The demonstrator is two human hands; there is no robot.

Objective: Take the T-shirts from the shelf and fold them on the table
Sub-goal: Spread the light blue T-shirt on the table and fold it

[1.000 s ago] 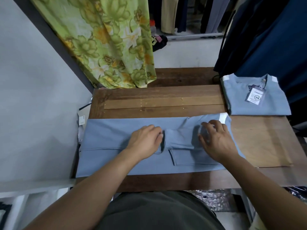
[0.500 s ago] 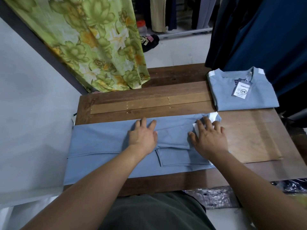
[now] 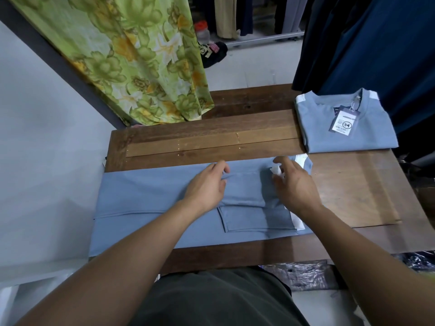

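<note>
A light blue T-shirt (image 3: pixel 146 196) lies stretched across the near part of the wooden table (image 3: pixel 211 137), folded into a long band with both sleeves turned in at the middle. My left hand (image 3: pixel 206 188) rests on its centre and pinches a small ridge of cloth between thumb and fingers. My right hand (image 3: pixel 294 187) lies over the shirt's right part with fingers spread, beside a white label (image 3: pixel 276 170) near the collar end. A second light blue T-shirt (image 3: pixel 346 135), folded and carrying a hang tag (image 3: pixel 344 122), sits at the table's far right corner.
A green floral cloth (image 3: pixel 141 60) hangs over the table's far left corner. Dark blue garments (image 3: pixel 376 43) hang at the right behind the folded shirt. A grey wall (image 3: pixel 42 149) borders the left side. Plastic-wrapped bundles (image 3: pixel 306 274) lie under the table's near edge.
My left hand went from lying flat to pinching the cloth near the far edge. My right hand slid a little to the right and lifted its fingers by the white label.
</note>
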